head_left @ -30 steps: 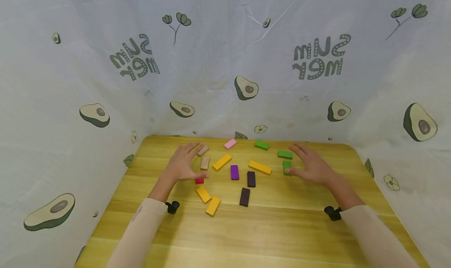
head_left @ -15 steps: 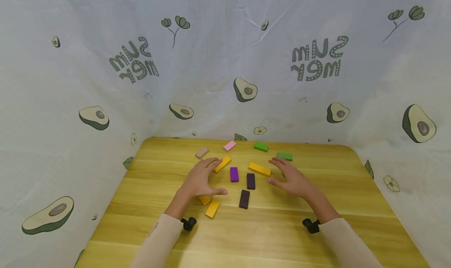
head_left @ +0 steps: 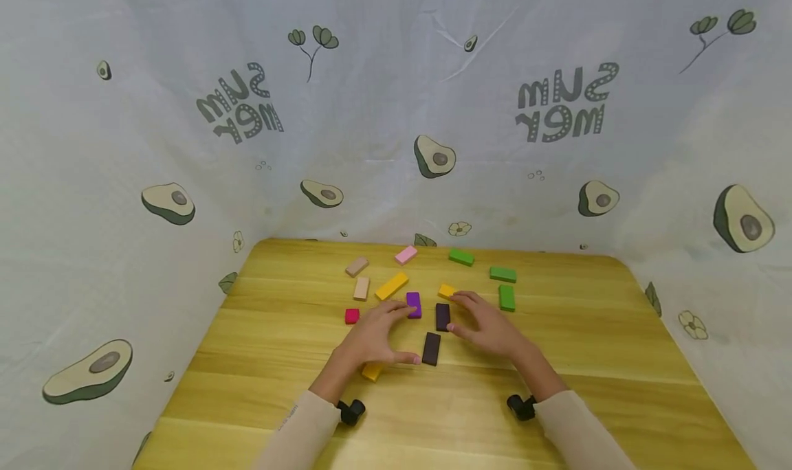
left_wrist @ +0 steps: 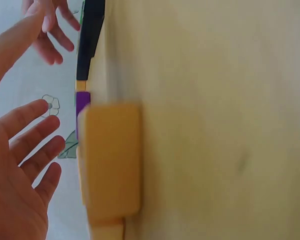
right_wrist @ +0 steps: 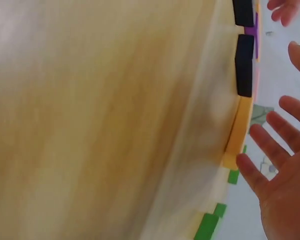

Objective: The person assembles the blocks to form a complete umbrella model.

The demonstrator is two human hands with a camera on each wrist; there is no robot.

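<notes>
My left hand hovers over the blocks left of centre, fingers spread and holding nothing. Its fingertips are near the purple block, its thumb near the lower black block. A yellow block shows partly from under this hand; the same wrist view has a yellow block close up. My right hand is above the table too, fingers apart, with its thumb tip near the upper black block. It hides part of a long yellow block. In the right wrist view its palm holds nothing.
Around the hands lie a red block, two tan blocks, another long yellow block, a pink block and three green blocks. The wooden table meets a printed cloth at the back and sides.
Both hands have moved inward, the left to the right and the right to the left, both nearer the front of the table. The blocks have stayed where they lay.
</notes>
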